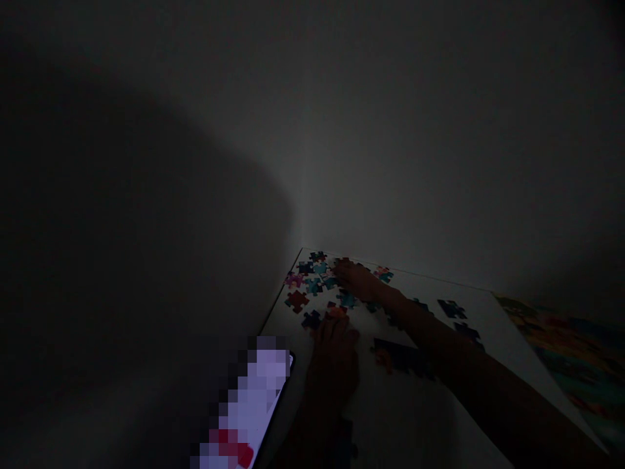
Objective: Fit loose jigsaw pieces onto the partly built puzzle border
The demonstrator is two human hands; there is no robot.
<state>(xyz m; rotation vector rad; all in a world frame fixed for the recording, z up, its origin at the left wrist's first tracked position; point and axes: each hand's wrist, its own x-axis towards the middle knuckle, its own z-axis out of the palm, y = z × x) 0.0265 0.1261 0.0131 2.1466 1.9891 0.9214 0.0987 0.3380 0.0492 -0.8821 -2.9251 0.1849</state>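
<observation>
The scene is very dark. A white board (439, 286) lies in the corner of two walls, with several loose jigsaw pieces (312, 277) scattered at its far left end. My right hand (354, 277) reaches across the board into those pieces, its fingers curled among them; whether it holds one is hidden by the dark. My left hand (334, 355) rests palm down on the board nearer to me, fingers stretched toward an orange piece (336, 312) and a dark piece (311, 319). A joined dark patch of puzzle (403, 357) lies just right of my left hand.
A lit phone screen (254, 410), blurred out, lies at the board's left edge near me. A colourful puzzle picture or box lid (561, 345) sits at the right. Bare walls close the board in at the back and left.
</observation>
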